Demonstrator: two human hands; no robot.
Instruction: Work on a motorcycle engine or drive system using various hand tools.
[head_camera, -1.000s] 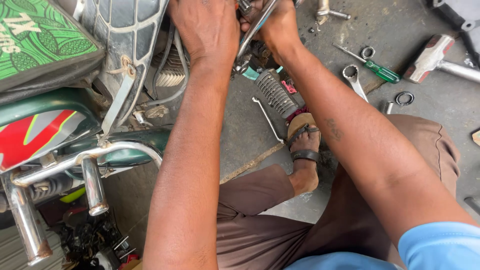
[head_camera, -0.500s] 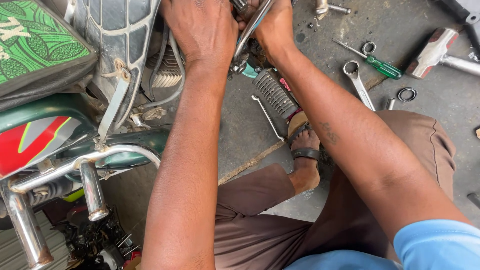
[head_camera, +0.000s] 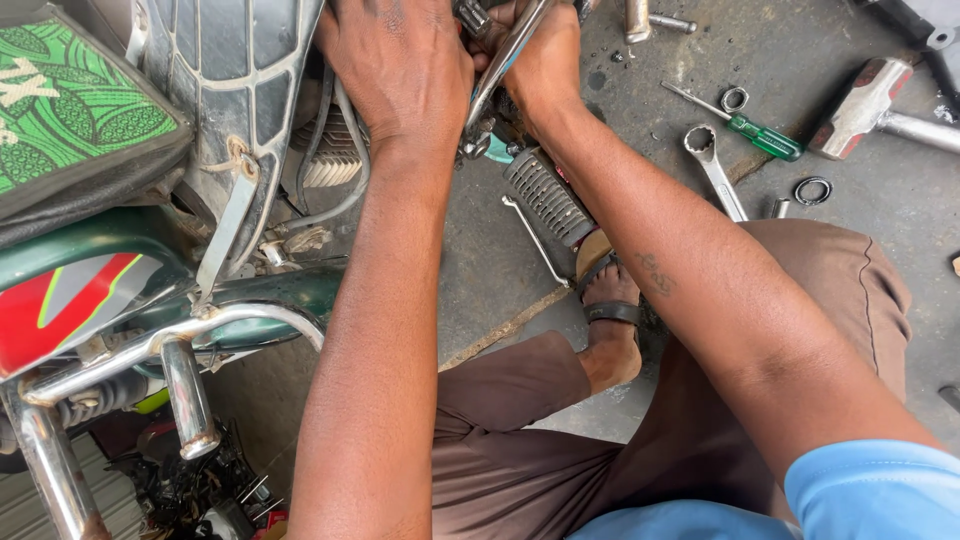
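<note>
a green motorcycle with a leaf-patterned seat (head_camera: 70, 110) is standing at left, the left hand (head_camera: 400, 70) is lying curled over its side by the engine, the right hand (head_camera: 545, 60) is closing around a shiny chrome lever (head_camera: 505, 60), above the ribbed black rubber footpeg (head_camera: 548, 197).

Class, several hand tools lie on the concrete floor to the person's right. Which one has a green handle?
The screwdriver. Its handle is translucent green, while the ring spanner beside it is bare metal and the hammer has a red and silver head.
</note>
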